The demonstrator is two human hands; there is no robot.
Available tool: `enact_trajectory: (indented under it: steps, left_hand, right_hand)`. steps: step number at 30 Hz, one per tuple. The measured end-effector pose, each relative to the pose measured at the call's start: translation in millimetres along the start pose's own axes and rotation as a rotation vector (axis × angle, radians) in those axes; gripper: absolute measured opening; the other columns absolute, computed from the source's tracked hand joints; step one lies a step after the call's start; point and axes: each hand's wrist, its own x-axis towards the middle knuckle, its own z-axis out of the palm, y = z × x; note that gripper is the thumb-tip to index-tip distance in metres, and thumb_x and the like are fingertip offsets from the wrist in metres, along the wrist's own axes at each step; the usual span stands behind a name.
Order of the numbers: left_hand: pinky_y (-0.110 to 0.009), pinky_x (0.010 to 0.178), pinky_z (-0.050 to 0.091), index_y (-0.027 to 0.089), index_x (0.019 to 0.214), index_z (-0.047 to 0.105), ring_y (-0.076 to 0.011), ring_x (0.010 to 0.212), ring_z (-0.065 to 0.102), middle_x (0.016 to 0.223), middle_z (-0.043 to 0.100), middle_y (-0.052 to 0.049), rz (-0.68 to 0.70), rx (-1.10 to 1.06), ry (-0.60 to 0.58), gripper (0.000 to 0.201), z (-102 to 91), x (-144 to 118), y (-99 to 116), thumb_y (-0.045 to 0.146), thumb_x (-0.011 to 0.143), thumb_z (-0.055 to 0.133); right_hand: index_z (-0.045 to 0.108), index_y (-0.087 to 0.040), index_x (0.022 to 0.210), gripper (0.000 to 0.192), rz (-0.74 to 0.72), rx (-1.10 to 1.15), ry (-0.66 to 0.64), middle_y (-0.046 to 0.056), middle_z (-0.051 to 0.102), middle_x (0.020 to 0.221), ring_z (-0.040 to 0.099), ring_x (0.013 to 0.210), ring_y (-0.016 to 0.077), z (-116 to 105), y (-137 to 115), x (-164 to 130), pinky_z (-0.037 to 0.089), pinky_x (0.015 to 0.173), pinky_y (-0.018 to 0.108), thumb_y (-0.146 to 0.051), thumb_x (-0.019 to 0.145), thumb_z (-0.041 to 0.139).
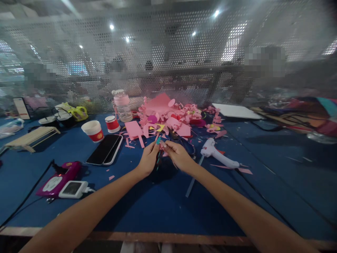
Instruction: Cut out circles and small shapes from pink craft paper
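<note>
I see left hand (149,158) pinching teal strip (158,140) | right hand (177,154) pinching its far end | mid-worktop (147,207), near pink scraps (168,117) | glue gun (218,154) just right.

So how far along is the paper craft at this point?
Done: much pink paper is already cut, judging by the scrap pile. In hand: the left hand and right hand pinch a small teal piece together. Left: the glue gun lies unused beside them; nothing finished shows.
</note>
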Motion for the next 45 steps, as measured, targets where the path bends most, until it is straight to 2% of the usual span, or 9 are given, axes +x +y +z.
enact_trajectory:
  steps: [3,10,17,21,25,29,34,41,45]
  left_hand:
    - [-0.018,0.038,0.030,0.016,0.075,0.047,-0.0052,0.040,0.034,0.052,0.037,0.006,-0.019,-0.021,-0.029,0.034,-0.2,-0.6,1.0,0.049,0.080,0.041]
    - [-0.019,0.034,0.028,0.017,0.080,0.047,-0.0066,0.034,0.035,0.046,0.038,0.006,0.019,0.161,-0.101,0.039,-2.4,-1.2,4.1,0.053,0.083,0.032]
    - [-0.020,0.047,0.030,0.016,0.076,0.050,-0.0076,0.047,0.038,0.054,0.041,0.005,0.128,0.301,0.028,0.032,-4.6,1.2,2.6,0.043,0.085,0.035]
    - [-0.021,0.048,0.031,0.016,0.075,0.050,-0.0082,0.048,0.039,0.053,0.041,0.005,0.139,0.340,0.069,0.030,-4.6,1.1,1.5,0.039,0.086,0.033]
    - [-0.021,0.044,0.032,0.018,0.080,0.046,-0.0084,0.040,0.042,0.052,0.047,0.005,0.078,0.291,-0.030,0.031,-4.8,-0.9,4.4,0.042,0.087,0.028]
    - [-0.020,0.044,0.031,0.019,0.078,0.045,-0.0085,0.041,0.044,0.054,0.050,0.004,0.167,0.383,-0.135,0.028,-6.2,-2.1,7.0,0.041,0.087,0.031]
    - [-0.021,0.047,0.028,0.019,0.069,0.043,-0.0089,0.046,0.041,0.052,0.045,0.004,0.217,0.455,-0.050,0.028,-6.5,-1.4,7.4,0.039,0.086,0.035]
    - [-0.020,0.043,0.028,0.019,0.065,0.040,-0.0078,0.040,0.039,0.046,0.042,0.005,0.117,0.400,-0.001,0.028,-5.5,-0.6,9.1,0.037,0.086,0.034]
    - [-0.018,0.038,0.030,0.019,0.064,0.038,-0.0069,0.036,0.039,0.044,0.041,0.007,0.058,0.313,0.011,0.028,-4.4,-0.6,9.5,0.039,0.084,0.037]
  right_hand:
    - [0.044,-0.017,0.068,0.038,-0.014,-0.046,-0.021,-0.003,0.039,0.063,0.038,0.058,0.0097,-3.8,-2.3,-0.3,0.034,0.054,0.021,-0.050,0.085,0.035]
    - [0.044,-0.017,0.063,0.043,-0.016,-0.144,-0.024,-0.003,0.040,0.059,0.039,0.059,0.0108,-7.1,0.7,1.7,0.034,0.057,0.022,-0.052,0.085,0.033]
    - [0.046,-0.017,0.062,0.045,0.071,-0.085,-0.011,-0.003,0.042,0.056,0.039,0.052,0.0097,-6.0,-1.4,1.5,0.032,0.048,0.021,-0.056,0.081,0.036]
    - [0.046,-0.016,0.063,0.046,0.067,-0.068,-0.008,-0.002,0.044,0.058,0.042,0.054,0.0102,-6.1,-3.9,0.9,0.035,0.050,0.021,-0.057,0.080,0.036]
    - [0.045,-0.016,0.063,0.045,0.042,-0.137,-0.028,-0.003,0.041,0.058,0.041,0.055,0.0102,-6.9,-1.1,1.5,0.035,0.053,0.022,-0.055,0.082,0.034]
    - [0.042,-0.016,0.060,0.049,0.040,-0.221,-0.013,-0.002,0.041,0.056,0.039,0.054,0.0103,-6.9,2.8,2.1,0.033,0.053,0.023,-0.059,0.082,0.030]
    - [0.040,-0.017,0.058,0.052,0.032,-0.228,-0.007,-0.002,0.043,0.056,0.041,0.053,0.0109,-5.7,6.3,1.5,0.034,0.053,0.024,-0.062,0.081,0.028]
    - [0.045,-0.017,0.062,0.045,0.031,-0.237,-0.012,0.001,0.053,0.057,0.049,0.054,0.0123,-7.3,5.9,0.5,0.036,0.054,0.024,-0.050,0.087,0.029]
    - [0.046,-0.016,0.059,0.048,0.022,-0.233,0.002,0.000,0.050,0.055,0.047,0.053,0.0117,-7.6,1.3,0.3,0.034,0.052,0.023,-0.051,0.087,0.028]
